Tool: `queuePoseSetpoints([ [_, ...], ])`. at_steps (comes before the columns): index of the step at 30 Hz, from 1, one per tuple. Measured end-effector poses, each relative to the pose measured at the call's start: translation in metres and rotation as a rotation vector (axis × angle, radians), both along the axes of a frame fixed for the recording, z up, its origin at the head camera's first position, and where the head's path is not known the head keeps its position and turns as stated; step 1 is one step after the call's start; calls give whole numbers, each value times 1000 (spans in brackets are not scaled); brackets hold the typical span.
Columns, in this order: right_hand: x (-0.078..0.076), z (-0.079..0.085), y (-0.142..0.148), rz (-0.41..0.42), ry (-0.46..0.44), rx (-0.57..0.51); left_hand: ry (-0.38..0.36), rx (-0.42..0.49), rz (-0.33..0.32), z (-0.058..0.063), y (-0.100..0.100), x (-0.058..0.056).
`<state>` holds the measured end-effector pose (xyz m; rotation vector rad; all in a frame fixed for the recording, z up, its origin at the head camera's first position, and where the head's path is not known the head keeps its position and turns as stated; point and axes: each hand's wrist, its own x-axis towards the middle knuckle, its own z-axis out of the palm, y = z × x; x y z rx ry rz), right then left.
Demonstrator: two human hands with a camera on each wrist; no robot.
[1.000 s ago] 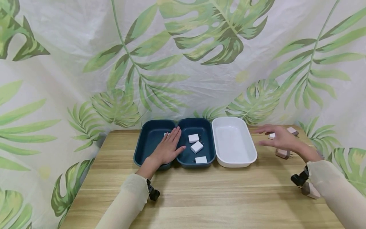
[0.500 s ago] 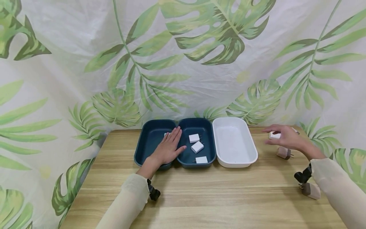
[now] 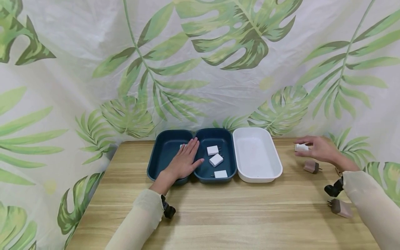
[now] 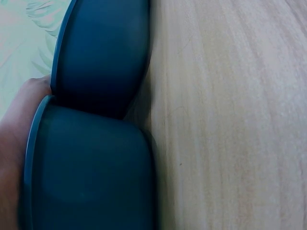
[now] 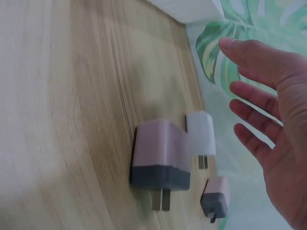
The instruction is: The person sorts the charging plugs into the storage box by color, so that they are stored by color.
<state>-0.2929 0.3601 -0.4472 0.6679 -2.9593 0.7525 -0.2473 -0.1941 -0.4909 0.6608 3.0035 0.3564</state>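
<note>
My left hand (image 3: 182, 161) lies with straight fingers over the meeting rims of the left dark blue tray (image 3: 162, 152) and the middle dark blue tray (image 3: 201, 137). It partly hides a white item in the left tray. At the table's far right, my right hand (image 3: 320, 149) hovers by a white plug charger (image 3: 301, 148), thumb and fingers spread apart. In the right wrist view, the hand (image 5: 283, 105) holds nothing and the white charger (image 5: 200, 134) stands on the table. Closer to that camera is a pink and grey charger (image 5: 160, 148).
Three white chargers (image 3: 216, 160) lie in the middle tray. A white tray (image 3: 257, 156) stands to its right. Another pink and grey charger (image 3: 342, 209) sits near the right sleeve. A leaf-patterned cloth (image 3: 225, 86) hangs behind the table (image 3: 231, 215).
My right hand has moved a little to the right, so its fingers now flank the white charger in the head view. My left hand has stayed in place.
</note>
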Motion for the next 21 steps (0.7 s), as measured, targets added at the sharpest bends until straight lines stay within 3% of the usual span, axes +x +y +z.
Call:
queuePoseSetpoints([
  [21,-13,-19,17,-86,-52,41,-4,12,1,1,1,0],
])
